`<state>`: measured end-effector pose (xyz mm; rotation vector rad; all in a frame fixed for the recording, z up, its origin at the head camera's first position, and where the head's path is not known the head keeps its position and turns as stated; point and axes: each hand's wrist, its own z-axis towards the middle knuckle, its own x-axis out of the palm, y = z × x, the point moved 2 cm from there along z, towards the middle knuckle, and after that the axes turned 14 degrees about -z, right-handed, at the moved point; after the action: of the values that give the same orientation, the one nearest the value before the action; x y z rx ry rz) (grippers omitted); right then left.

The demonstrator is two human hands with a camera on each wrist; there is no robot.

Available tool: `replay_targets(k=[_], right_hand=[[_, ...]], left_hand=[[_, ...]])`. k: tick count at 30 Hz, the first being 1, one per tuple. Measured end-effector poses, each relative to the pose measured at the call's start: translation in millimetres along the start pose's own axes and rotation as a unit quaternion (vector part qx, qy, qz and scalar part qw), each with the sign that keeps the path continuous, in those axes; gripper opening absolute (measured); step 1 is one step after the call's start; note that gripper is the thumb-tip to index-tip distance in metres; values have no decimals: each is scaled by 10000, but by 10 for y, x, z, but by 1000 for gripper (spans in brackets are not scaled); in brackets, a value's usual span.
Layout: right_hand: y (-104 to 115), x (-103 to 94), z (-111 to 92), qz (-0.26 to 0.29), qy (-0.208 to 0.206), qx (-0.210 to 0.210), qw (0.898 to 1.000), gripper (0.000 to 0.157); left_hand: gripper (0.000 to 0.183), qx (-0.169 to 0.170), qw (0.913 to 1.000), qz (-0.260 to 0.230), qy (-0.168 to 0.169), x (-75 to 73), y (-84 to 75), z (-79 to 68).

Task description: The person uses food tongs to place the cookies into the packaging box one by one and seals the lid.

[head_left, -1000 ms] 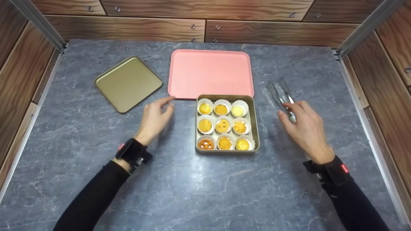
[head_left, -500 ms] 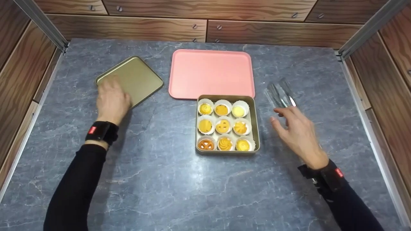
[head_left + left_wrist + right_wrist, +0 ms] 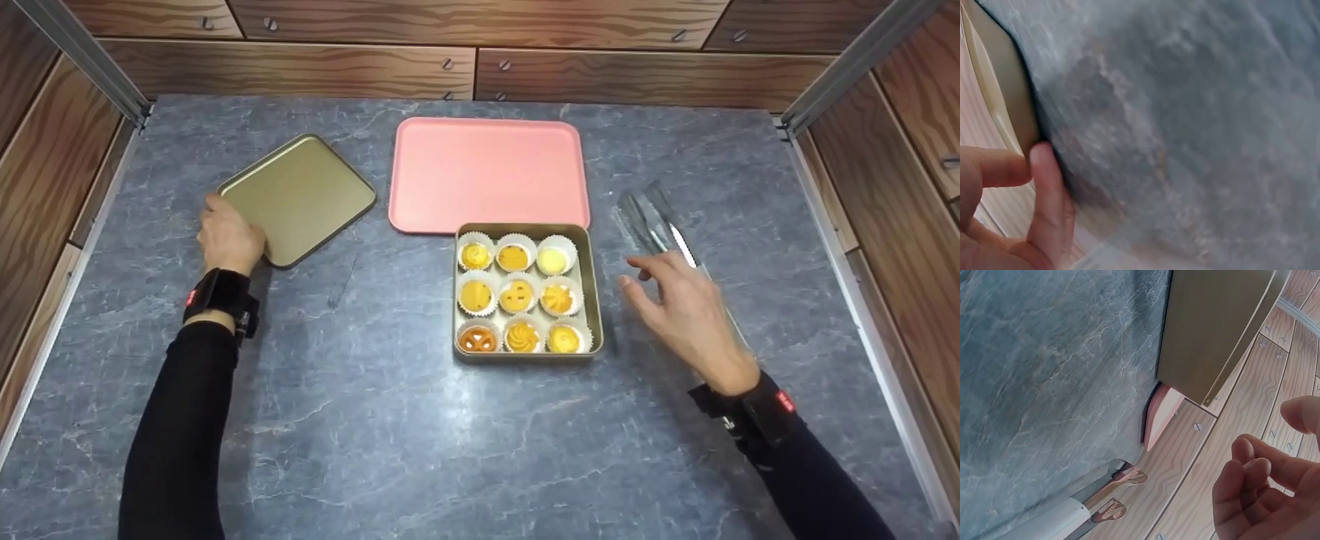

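Note:
My left hand point(image 3: 231, 238) is at the left corner of a flat gold tin lid point(image 3: 300, 195) lying upside down on the table. In the left wrist view, thumb and finger pinch the edge of this lid point(image 3: 1009, 84). My right hand point(image 3: 686, 319) hovers, fingers loosely curled and holding nothing, over the near end of a pair of tongs point(image 3: 683, 246). The tips of the tongs point(image 3: 1075, 513) show low in the right wrist view. Between the hands stands an uncovered gold tin point(image 3: 529, 358) with small baked cookies point(image 3: 517, 295) in white paper cups.
A pink tray point(image 3: 487, 172) lies behind the tin, whose back edge overlaps its front edge in the head view. Wood-patterned panels point(image 3: 300, 69) bound the grey marbled table point(image 3: 420, 465) at the back and sides.
My left hand has gone from the pink tray's near corner leftward to the lid and now grips its edge. The right hand has drawn slightly back toward me from the tongs.

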<state>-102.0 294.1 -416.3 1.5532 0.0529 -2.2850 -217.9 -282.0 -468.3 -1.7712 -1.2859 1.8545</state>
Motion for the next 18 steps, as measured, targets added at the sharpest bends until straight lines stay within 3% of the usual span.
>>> replay_targets(k=[6, 9, 11, 14, 16, 18], right_hand=[[-15, -10, 7, 153, 206, 112, 9996, 29], [-18, -24, 17, 223, 273, 232, 9991, 28], [-17, -31, 21, 239, 280, 287, 9989, 27], [-14, -36, 20, 272, 273, 329, 9987, 26], [-16, -34, 13, 303, 286, 339, 9986, 26], [-19, -32, 7, 346, 298, 352, 9983, 26]], left_hand=[[77, -343, 9986, -377, 144, -88, 47, 13], [69, -730, 9891, -1230, 365, -118, 35, -3], [53, -1041, 9711, -2100, 444, -133, 15, -22], [41, -1562, 9224, -3494, 514, -160, -39, -54], [43, -1799, 9011, -3914, 498, -205, -86, -79], [52, -1925, 8851, -4200, 565, -238, -150, -110]])
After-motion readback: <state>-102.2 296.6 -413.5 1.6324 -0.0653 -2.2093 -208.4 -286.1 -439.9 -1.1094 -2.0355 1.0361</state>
